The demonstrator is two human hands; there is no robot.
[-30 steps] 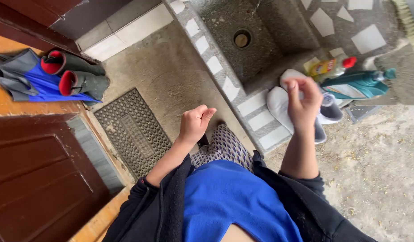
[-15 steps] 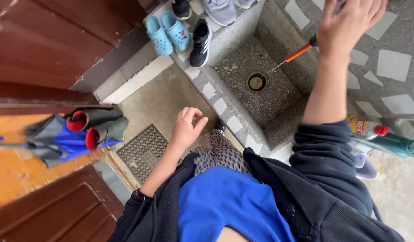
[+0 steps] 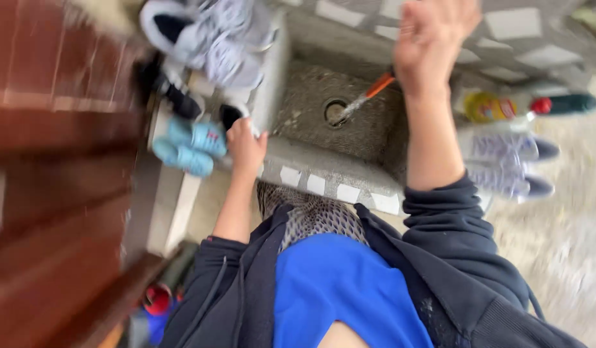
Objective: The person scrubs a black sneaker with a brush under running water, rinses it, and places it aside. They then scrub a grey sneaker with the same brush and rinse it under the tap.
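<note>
Fingers of the left hand [image 3: 245, 147] curl loosely, holding nothing, just beside the pair of small light-blue rubber clogs [image 3: 189, 145] on the pale ledge. The right hand [image 3: 433, 40] is raised with fingers spread, above the orange-handled brush [image 3: 365, 96] lying in the speckled stone basin [image 3: 311, 103].

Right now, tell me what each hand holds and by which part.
Neither visibly holds anything. The left hand hangs by the small blue shoes, fingers curled; the right hand is raised, open, above the stone basin.
</note>
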